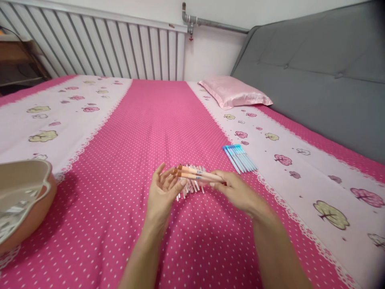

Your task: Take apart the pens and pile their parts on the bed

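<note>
A small bundle of at least two slim, brown-ended pens (189, 176) is held above the pink dotted bedsheet (156, 120), between the two hands. Its long axis is laid crosswise, from left to right, with the right end tipped slightly lower. The plain right end is pinched by the right hand (237, 190), whose thumb and fingers are closed on the barrels. The brown ends are pointed at the left hand (162, 186), whose fingers are partly open and loosely curved, with the thumb set apart just under the barrels; whether the pens are touched by it cannot be told. The brown ends are thus nearer the left hand. Behind and partly below the bundle, a heap of pink and white sticks (192, 186) is spread on the sheet. A row of blue pens (240, 158) is laid out beyond the right hand, well apart from the orange basin (49, 192) at far left.
</note>
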Motion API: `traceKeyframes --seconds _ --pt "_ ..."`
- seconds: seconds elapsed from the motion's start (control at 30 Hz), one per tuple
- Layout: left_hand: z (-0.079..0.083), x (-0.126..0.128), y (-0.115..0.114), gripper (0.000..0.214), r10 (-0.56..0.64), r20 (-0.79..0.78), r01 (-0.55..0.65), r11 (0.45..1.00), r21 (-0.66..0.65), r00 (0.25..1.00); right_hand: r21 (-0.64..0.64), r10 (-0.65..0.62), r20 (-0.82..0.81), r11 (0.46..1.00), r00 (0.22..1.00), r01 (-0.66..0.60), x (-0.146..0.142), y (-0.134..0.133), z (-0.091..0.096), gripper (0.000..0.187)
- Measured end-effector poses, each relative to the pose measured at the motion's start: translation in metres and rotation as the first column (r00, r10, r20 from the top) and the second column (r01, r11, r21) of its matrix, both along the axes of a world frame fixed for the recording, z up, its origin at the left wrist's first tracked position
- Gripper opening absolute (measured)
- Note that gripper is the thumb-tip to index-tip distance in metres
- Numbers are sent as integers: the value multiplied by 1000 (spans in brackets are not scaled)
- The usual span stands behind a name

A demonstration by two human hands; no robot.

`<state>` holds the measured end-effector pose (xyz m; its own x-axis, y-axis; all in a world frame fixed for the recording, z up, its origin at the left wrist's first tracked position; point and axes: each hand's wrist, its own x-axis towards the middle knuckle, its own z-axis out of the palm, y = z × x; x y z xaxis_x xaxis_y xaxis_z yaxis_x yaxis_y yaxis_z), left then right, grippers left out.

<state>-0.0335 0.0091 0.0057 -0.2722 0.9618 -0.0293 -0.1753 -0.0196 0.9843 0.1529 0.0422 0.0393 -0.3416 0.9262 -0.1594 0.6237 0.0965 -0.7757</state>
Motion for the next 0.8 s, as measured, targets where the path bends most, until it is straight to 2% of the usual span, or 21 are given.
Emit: traceKeyframes --seconds 0.03,0.1,0.17,0.23,0.3,0.4,0.5,0.57,0.63,0.67,0.73,0.8 --pt "1 2 0 77 20 43 -19 1000 -21 999 -44 -5 -92 999 996 1 -3 0 0 19" --pt "4 7 -2 66 -42 76 46 998 -46 996 -166 -26 -313 986 950 -27 -12 -1 -2 20" --pt "6 13 -5 51 -168 101 173 984 -45 981 -304 -55 -515 945 855 -123 -26 -3 -6 24" --pt "7 19 -7 40 -220 150 228 973 -35 964 -398 -88 -622 891 778 -218 -39 -6 -11 29" --pt "6 22 -8 36 -205 199 220 974 -55 958 -448 -99 -646 852 757 -271 -50 -9 -16 31" --pt "4 20 -7 32 -171 236 202 973 -115 957 -450 -44 -643 830 765 -330 -54 -13 -17 29" --pt "4 14 -6 29 -153 250 190 973 -133 956 -393 102 -572 837 814 -381 -44 -14 -12 30" --pt "4 12 -6 28 -168 241 203 971 -125 956 -361 138 -452 875 881 -322 -33 -12 -7 33" --pt "6 12 -8 26 -216 206 243 963 -113 954 -318 30 -391 933 920 -165 -24 -9 -4 35" --pt "8 13 -9 26 -258 187 281 953 -110 948 -299 -41 -419 949 907 -95 -23 -8 -3 35" --pt "11 16 -12 25 -380 154 398 911 -109 912 -317 -139 -527 947 839 -43 -25 -7 -2 35" --pt "14 20 -15 25 -480 125 492 864 -102 868 -391 -198 -617 917 762 -78 -33 -9 -3 35"
